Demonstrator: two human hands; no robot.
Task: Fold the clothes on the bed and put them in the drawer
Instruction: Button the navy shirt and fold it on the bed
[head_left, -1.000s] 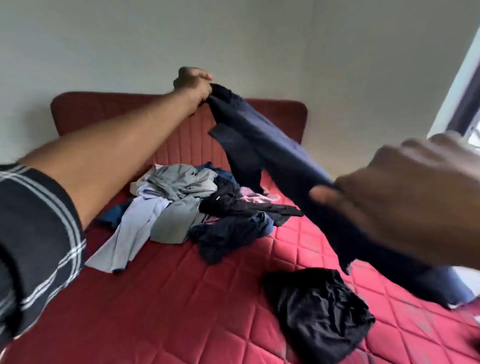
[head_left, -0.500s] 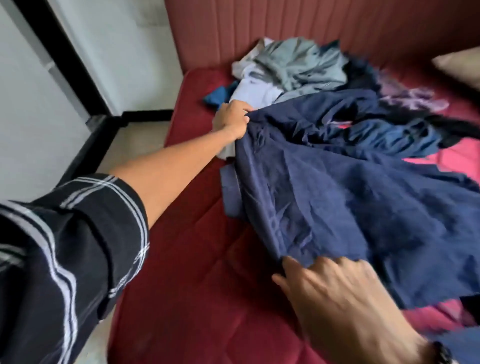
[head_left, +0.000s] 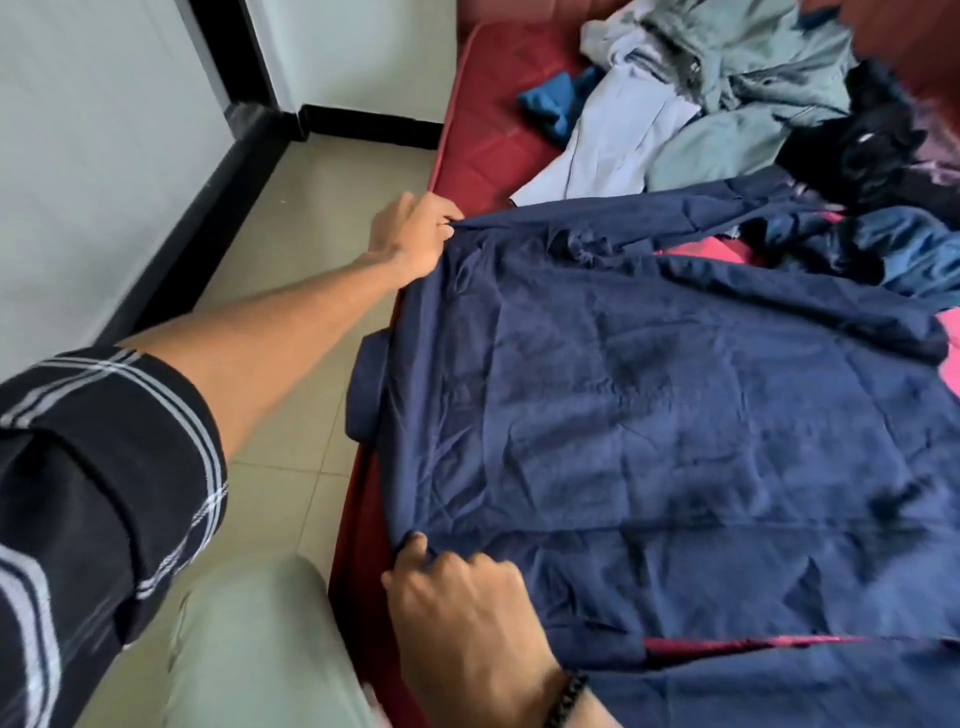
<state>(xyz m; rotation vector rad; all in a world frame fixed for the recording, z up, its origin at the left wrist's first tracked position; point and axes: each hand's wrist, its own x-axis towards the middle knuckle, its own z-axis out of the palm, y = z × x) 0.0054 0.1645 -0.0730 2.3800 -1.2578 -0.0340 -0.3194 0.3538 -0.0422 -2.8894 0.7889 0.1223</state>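
Head view has the navy shirt (head_left: 675, 415) spread flat at the bed's (head_left: 488, 130) 9 o'clock edge, left hand (head_left: 410, 239) pinching its far corner, right hand (head_left: 462, 597) gripping the near one, so I'd tug both taut before folding.

A home bedroom is shown: a bed (head_left: 483, 150) with a red quilted cover is strewn with loose clothes (head_left: 727, 88), set beside a tiled floor (head_left: 291, 260) and plain white walls (head_left: 93, 156).

Shirt (head_left: 649, 415) flat on bed (head_left: 493, 140), clothes pile (head_left: 727, 78) behind.
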